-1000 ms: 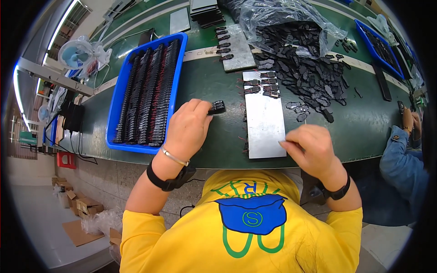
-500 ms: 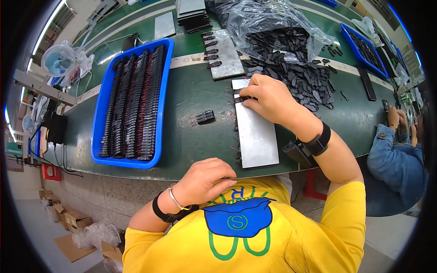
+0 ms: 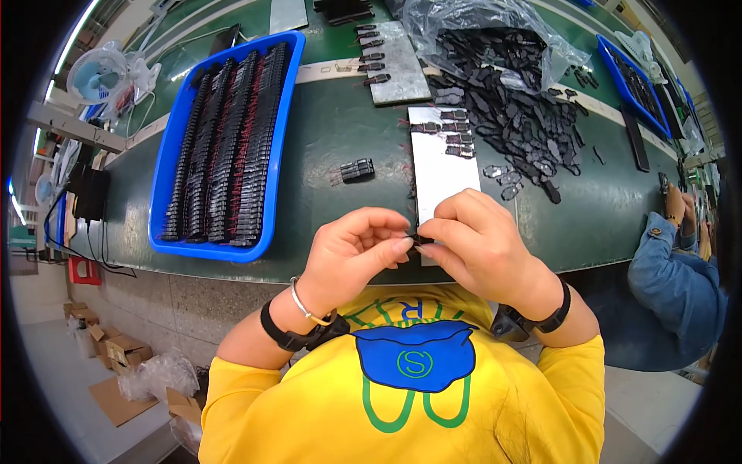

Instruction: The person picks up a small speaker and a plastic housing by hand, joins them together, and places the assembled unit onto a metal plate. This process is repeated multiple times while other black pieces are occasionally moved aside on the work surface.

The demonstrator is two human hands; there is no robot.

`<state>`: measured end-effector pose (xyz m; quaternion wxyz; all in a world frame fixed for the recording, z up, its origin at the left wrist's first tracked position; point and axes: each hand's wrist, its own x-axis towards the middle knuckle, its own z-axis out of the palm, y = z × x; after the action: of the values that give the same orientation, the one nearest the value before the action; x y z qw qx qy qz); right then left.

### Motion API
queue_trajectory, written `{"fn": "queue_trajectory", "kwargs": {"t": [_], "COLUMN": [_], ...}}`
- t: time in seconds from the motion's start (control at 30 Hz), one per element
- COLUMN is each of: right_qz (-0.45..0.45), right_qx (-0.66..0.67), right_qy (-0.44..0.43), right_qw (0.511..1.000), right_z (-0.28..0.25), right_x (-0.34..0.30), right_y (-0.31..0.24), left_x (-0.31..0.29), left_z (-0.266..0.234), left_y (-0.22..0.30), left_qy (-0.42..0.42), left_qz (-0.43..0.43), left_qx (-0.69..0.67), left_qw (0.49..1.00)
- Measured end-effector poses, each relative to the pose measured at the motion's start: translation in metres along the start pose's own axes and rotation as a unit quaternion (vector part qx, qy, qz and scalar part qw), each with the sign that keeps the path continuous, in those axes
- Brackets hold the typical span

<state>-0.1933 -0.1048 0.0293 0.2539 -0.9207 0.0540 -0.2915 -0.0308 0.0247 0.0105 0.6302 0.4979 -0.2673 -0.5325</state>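
Observation:
My left hand and my right hand meet over the near end of a flat, silvery metal plate. A small black part is pinched between their fingertips, mostly covered by them. Several black pieces lie along the far right part of the plate, and thin red wires show by its left edge. To the left on the table rests a little cluster of black parts with thin wires.
Left stands a blue tray packed with rows of black parts and red wires. A second metal plate with black parts lies farther off. A plastic bag spills a pile of black pieces. A co-worker's sleeve is at right.
My right hand has come from the plate's far end to its near end. My left hand has risen from the table edge to meet it. The black pieces on the plate are now uncovered.

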Motion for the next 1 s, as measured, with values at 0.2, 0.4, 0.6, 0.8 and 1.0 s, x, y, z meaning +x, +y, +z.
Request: {"fn": "queue_trajectory", "kwargs": {"t": [0.2, 0.4, 0.6, 0.8, 1.0], "right_qz": [0.028, 0.03, 0.047, 0.028, 0.008], "right_qx": [0.022, 0.034, 0.039, 0.042, 0.04], "right_qy": [0.034, 0.045, 0.052, 0.061, 0.084], "right_qw": [0.999, 0.998, 0.997, 0.997, 0.996], "right_z": [0.007, 0.01, 0.013, 0.013, 0.012], "right_x": [-0.016, -0.026, -0.033, -0.034, -0.035], "right_y": [-0.005, -0.007, -0.008, -0.007, -0.007], "left_x": [-0.002, -0.008, -0.009, -0.007, -0.004], "left_z": [-0.003, 0.001, 0.004, 0.002, -0.01], "left_y": [-0.013, -0.016, -0.012, -0.015, -0.019], "left_qy": [-0.037, -0.035, -0.081, -0.105, -0.105], "left_qz": [0.014, 0.022, 0.274, 0.29, 0.264], "left_qx": [0.078, 0.105, 0.357, 0.362, 0.296], "left_qw": [0.996, 0.994, 0.889, 0.88, 0.912]}}
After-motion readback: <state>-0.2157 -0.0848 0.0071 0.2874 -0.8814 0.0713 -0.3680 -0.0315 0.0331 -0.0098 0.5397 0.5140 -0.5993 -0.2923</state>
